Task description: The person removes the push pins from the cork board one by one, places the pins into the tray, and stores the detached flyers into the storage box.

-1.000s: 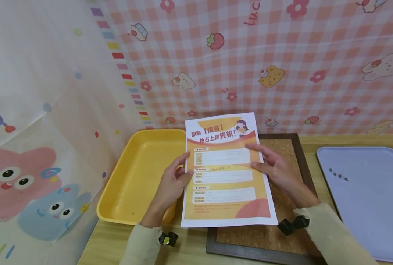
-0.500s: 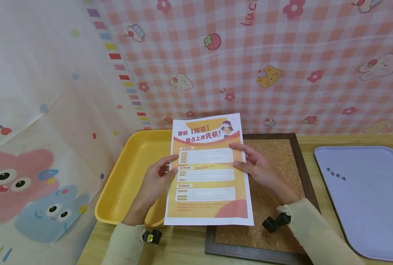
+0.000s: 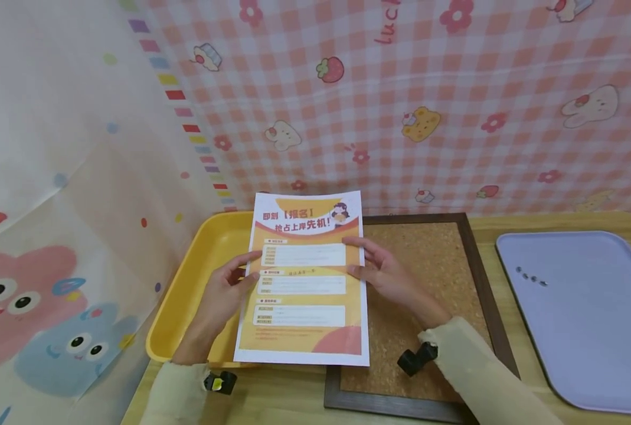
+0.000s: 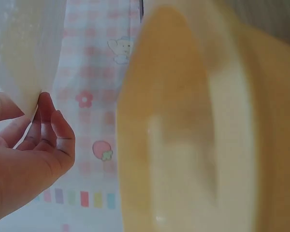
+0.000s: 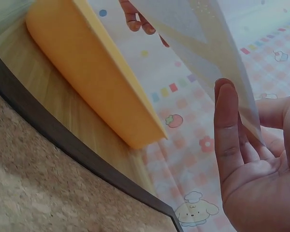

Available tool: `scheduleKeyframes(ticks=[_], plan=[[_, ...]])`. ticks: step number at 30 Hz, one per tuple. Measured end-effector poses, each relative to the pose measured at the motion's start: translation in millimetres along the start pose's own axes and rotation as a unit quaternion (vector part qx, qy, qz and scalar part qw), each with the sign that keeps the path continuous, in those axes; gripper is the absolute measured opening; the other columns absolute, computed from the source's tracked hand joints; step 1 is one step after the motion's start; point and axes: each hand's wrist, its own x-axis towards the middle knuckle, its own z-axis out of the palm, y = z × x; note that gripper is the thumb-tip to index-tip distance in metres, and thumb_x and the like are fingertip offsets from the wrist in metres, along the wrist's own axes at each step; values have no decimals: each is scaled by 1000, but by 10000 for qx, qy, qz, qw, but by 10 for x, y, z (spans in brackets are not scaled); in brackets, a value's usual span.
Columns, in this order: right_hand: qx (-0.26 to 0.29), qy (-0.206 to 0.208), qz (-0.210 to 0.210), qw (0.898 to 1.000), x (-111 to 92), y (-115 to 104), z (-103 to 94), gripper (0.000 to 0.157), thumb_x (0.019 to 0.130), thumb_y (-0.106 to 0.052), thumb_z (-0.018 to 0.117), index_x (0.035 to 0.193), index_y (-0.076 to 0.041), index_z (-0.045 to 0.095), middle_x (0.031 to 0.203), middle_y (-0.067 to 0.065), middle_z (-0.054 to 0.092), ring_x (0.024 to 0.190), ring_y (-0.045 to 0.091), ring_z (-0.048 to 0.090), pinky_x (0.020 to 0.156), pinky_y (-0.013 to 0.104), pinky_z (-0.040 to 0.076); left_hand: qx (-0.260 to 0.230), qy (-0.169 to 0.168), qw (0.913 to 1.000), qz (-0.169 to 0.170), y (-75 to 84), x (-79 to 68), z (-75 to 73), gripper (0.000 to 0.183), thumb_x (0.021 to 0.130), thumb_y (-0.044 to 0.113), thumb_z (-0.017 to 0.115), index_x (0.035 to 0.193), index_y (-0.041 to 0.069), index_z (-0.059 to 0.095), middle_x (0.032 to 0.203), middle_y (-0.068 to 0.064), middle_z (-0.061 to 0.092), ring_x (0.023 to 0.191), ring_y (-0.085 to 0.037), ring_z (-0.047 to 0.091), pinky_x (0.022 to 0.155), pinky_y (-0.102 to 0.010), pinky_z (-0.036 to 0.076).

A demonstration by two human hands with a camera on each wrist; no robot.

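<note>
A printed paper flyer in orange and white is held up, its printed side towards me in the head view. My left hand pinches its left edge, and my right hand pinches the right edge at about the same height. The flyer covers part of the yellow tray and the left part of the framed cork board. In the left wrist view my left hand grips the sheet's edge between thumb and fingers. The right wrist view shows the sheet's plain back with my right hand gripping it.
A lilac tray stands to the right, with several small metal pins at its left side. Wood tabletop shows along the front. A patterned cloth hangs behind the table, another at left.
Both hands have carried the flyer to the left, from over the cork board to more over the yellow tray. More of the cork board shows. The camera view has shifted slightly.
</note>
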Motion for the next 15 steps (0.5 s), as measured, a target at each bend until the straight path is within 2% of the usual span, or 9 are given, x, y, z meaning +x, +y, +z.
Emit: scheduleKeyframes(ticks=[8,15], plan=[[-7,-46,-79,10000,55,45,134,52,98,-2,58,148,-7,44,138,25,56,100,26,70,83,36,57,18,-50,9999,-127,-75,-35,-131,43,100,11,59,141,23,57,120,-12,56,99,-27,53,75,-21,49],[-46,209,306,9993,110,44,287,53,97,-1,58,147,-13,46,137,20,59,97,25,71,82,40,58,137,-86,9999,-56,-128,-39,-227,43,101,10,57,143,18,55,124,-14,54,101,-27,51,77,-19,48]])
